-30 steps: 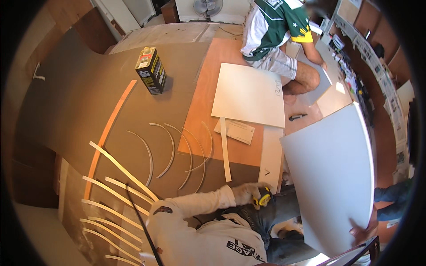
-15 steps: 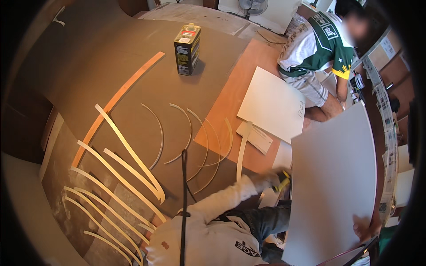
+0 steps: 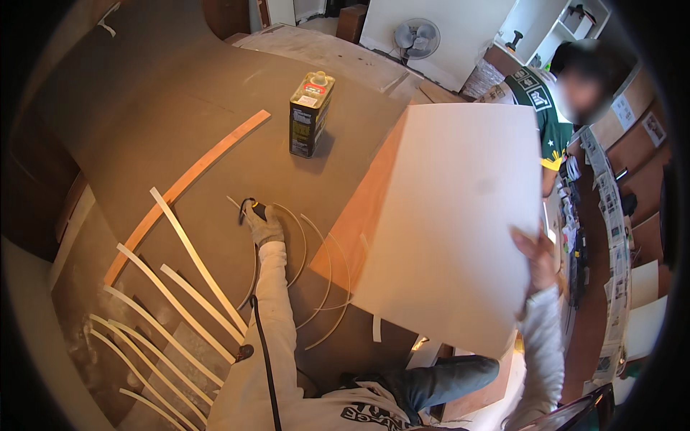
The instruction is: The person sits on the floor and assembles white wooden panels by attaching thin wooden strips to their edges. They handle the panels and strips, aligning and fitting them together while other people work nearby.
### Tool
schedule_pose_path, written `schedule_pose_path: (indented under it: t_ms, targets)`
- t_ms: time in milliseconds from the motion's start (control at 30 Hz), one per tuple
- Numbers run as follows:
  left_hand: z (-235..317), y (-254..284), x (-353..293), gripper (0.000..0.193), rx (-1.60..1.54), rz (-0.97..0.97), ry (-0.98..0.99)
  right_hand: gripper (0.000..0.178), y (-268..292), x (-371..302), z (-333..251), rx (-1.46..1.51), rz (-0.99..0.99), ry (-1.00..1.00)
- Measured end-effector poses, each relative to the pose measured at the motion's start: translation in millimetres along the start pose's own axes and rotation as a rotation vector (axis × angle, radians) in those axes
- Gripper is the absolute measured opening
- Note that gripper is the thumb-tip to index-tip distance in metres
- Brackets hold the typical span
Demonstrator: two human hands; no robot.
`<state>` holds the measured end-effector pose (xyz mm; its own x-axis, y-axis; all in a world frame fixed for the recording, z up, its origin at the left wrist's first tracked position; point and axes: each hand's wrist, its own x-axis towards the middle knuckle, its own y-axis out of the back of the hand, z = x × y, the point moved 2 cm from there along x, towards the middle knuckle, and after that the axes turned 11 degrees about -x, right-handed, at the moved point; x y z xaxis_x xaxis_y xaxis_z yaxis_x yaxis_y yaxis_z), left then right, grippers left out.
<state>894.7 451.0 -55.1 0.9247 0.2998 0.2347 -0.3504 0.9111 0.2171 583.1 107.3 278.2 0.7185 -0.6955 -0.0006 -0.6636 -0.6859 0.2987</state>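
My right hand [image 3: 537, 260] grips the right edge of a large white panel [image 3: 453, 215], the thumb on its face and the other fingers hidden behind. The panel is held up at a tilt and covers much of the orange-brown sheet [image 3: 351, 210]. My left hand [image 3: 266, 226], in a grey glove, is stretched out over the brown surface. Its fingers are closed around a small black tool with a yellow mark [image 3: 259, 209], whose kind I cannot make out. Thin curved strips [image 3: 304, 248] lie beside and under that hand and forearm.
A dark rectangular can [image 3: 310, 118] stands beyond my left hand. Several pale strips [image 3: 169, 316] and a curved orange strip [image 3: 190, 178] lie at the left. Behind the panel crouches another person in a green shirt [image 3: 550, 129]. A fan [image 3: 417, 39] stands at the back.
My left hand has swung from beside the panel's left edge out over the curved strips. The panel has moved up and left with my right hand, hiding the smaller white board. The view has shifted.
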Motion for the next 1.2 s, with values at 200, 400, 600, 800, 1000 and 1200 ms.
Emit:
schedule_pose_path:
  t_ms: [200, 400, 600, 800, 1000, 1200]
  targets:
    - [-12.4, -1.4, -4.5, 0.082, 0.019, 0.005, -0.057, 0.036, -80.5, 111.6, 65.8, 0.240, -0.217, -0.124]
    - [-16.2, -4.0, -2.5, 0.078, -0.014, 0.012, -0.064, 0.035, -131.7, 186.5, 127.2, 0.304, -0.247, -0.234]
    - [-15.1, -8.0, -0.5, 0.077, 0.012, -0.001, -0.072, 0.032, -175.3, 240.2, 188.4, 0.421, -0.235, -0.285]
    - [-21.3, -9.9, 3.2, 0.081, 0.027, 0.017, -0.121, 0.031, -217.5, 247.5, 218.2, 0.527, -0.107, -0.264]
    - [-14.0, -15.6, 3.8, 0.081, 0.056, 0.003, -0.122, 0.030, -236.9, 260.1, 233.1, 0.500, -0.086, -0.269]
    - [-16.1, -13.7, 4.4, 0.078, -0.013, 0.032, -0.052, 0.033, -283.8, 268.7, 232.2, 0.439, -0.021, -0.316]
